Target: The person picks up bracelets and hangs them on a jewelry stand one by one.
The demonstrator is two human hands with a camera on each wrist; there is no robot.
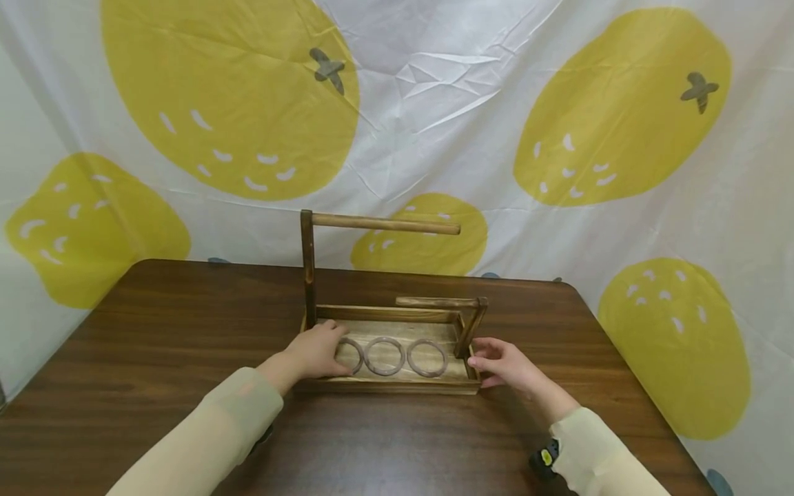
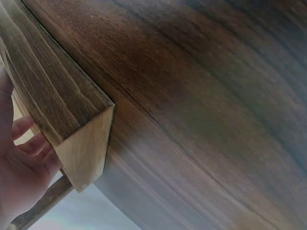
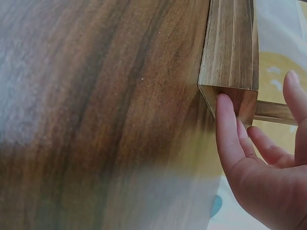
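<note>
A shallow wooden tray (image 1: 389,387) stands on the table, with a tall post-and-bar arm (image 1: 384,223) at its left end and a lower one (image 1: 437,302) at its right. Three greyish rings lie flat in a row inside: a left ring (image 1: 360,349), a middle ring (image 1: 384,374) and a right ring (image 1: 428,374). My left hand (image 1: 315,351) reaches over the tray's left end, fingers and thumb spread at the left ring and hiding part of it. At the right end wall, my right hand (image 1: 505,365) touches the wood with extended fingers (image 3: 225,115).
The dark brown wooden table (image 1: 205,331) reaches back to a hanging white cloth (image 1: 422,138) printed with yellow fruit. A black device (image 1: 544,458) with a yellow mark sits at the right wrist. Both bars stick out inward above the tray.
</note>
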